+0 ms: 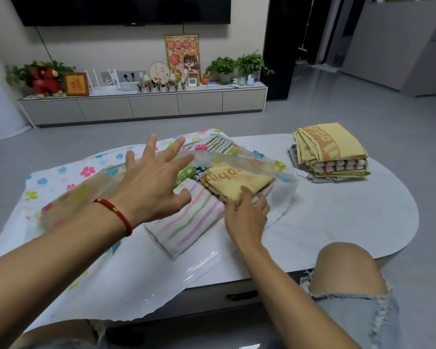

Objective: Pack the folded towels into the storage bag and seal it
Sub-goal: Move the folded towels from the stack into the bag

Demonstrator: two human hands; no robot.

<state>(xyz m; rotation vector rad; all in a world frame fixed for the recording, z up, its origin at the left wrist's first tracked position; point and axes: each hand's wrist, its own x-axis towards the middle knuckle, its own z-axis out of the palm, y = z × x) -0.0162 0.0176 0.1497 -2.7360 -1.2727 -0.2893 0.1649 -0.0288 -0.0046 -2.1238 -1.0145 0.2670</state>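
Observation:
A clear storage bag [61, 182] printed with coloured flowers lies across the white table [350, 217]. My left hand [151, 182], fingers spread, lifts the bag's upper layer at its mouth. Inside the mouth lie a pastel striped towel [186, 222] and, on top of it, a folded yellow towel [234, 180]. My right hand [247, 215] rests on the near edge of the yellow towel with its fingers curled against it. A stack of folded towels [332, 152], yellow on top, stands on the table at the right, outside the bag.
My bare knee [347, 268] rises at the table's near right edge. A low TV cabinet [146, 107] with plants, frames and ornaments runs along the far wall under a dark screen. Grey floor lies between the table and the cabinet.

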